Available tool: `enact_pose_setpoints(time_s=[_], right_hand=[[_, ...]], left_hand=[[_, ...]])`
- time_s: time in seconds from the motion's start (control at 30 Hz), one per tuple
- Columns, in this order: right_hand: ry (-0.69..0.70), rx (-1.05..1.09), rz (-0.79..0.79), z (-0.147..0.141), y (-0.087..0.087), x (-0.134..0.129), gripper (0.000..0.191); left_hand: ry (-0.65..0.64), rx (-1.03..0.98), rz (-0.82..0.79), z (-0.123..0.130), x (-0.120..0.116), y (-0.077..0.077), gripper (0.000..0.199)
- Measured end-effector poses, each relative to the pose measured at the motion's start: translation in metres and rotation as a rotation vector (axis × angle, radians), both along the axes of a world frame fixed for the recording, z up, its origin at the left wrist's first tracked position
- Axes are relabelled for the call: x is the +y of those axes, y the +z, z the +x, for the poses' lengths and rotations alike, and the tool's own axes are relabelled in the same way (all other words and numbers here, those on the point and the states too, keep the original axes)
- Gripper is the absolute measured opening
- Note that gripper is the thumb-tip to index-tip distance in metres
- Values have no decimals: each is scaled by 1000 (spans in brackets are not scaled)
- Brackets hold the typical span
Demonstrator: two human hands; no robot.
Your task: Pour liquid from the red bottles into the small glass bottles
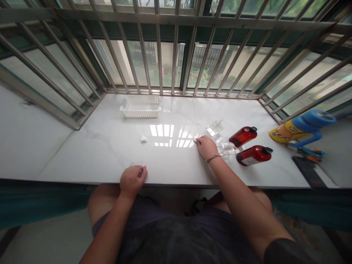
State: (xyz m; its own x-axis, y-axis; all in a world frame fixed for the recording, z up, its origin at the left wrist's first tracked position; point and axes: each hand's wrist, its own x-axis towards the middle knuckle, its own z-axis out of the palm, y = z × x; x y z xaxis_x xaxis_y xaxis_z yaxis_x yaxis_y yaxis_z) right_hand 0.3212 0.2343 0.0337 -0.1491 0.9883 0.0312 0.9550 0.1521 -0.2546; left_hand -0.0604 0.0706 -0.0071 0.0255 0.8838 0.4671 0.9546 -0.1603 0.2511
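Observation:
My right hand (207,147) reaches over the white countertop with thumb and fingers pinched on a small white piece (195,139), too small to identify. Closed loosely near the front edge is my left hand (133,179), with nothing visible in it. A small white lump (143,139) lies on the counter beyond the left hand. Just past the right hand is a clear plastic item (216,127). To the right of its wrist lies another clear item with a white part (228,147). Two red-brown bottles with black caps, one farther (242,136) and one nearer (254,156), stand beyond it.
A white perforated basket (141,109) sits at the back left, below the window bars (176,58). On the right are a blue and yellow drink bottle (295,128), a dark flat object (308,171) and small orange and blue items (313,154). The counter's front edge (176,184) runs above my lap.

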Motion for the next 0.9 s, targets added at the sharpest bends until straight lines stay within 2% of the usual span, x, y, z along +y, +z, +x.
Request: enact_pose_setpoints(time_s=[0.2, 0.37, 0.7, 0.9], right_hand=[[-42, -21, -34, -2, 4, 14, 30], [-50, -33, -51, -7, 6, 14, 34], [6, -33, -34, -17, 5, -19, 34], [92, -22, -27, -24, 3, -44, 35]], left_hand=[[-10, 20, 33, 1, 2, 1, 32], [-6, 31, 37, 1, 3, 2, 32], [18, 38, 31, 1, 3, 0, 33], [24, 34, 22, 2, 3, 1, 31]])
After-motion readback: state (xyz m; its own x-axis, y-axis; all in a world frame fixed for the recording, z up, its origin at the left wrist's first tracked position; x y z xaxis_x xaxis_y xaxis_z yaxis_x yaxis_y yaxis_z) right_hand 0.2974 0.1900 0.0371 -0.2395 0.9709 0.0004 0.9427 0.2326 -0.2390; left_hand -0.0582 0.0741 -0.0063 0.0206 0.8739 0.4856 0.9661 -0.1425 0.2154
